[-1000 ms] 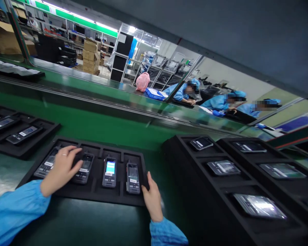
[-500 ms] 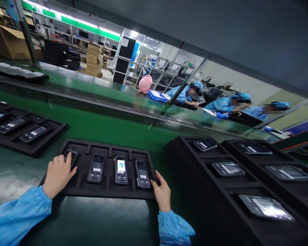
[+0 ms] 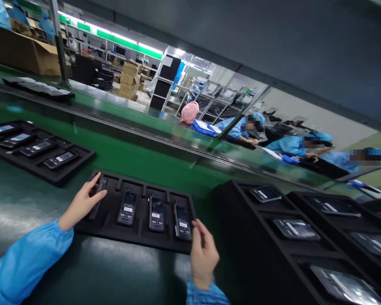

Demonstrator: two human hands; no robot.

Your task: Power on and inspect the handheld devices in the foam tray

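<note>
A black foam tray (image 3: 109, 231) lies on the dark green bench with several handheld devices in its slots. In its leftmost slot one handheld device (image 3: 98, 203) is tipped up on its side. My left hand (image 3: 82, 202) has thumb and fingers around the upper part of that device. The other handheld devices, one left of centre (image 3: 127, 207), one right of centre (image 3: 156, 213) and one at the right end (image 3: 182, 221), lie face up with dark screens and white labels. My right hand (image 3: 205, 250) pinches the tray's right edge, beside the last device.
A second black tray (image 3: 59, 180) with several devices sits at the left. Stacked black trays (image 3: 241, 237) holding devices in clear wrap stand at the right. Behind runs a metal rail and ledge with a pink object (image 3: 189, 112). Co-workers (image 3: 284, 144) sit beyond.
The leftmost device has gone from lying face up to standing on its side in my left hand. A logo on another device's screen has gone dark. My right fingers have closed at the tray edge.
</note>
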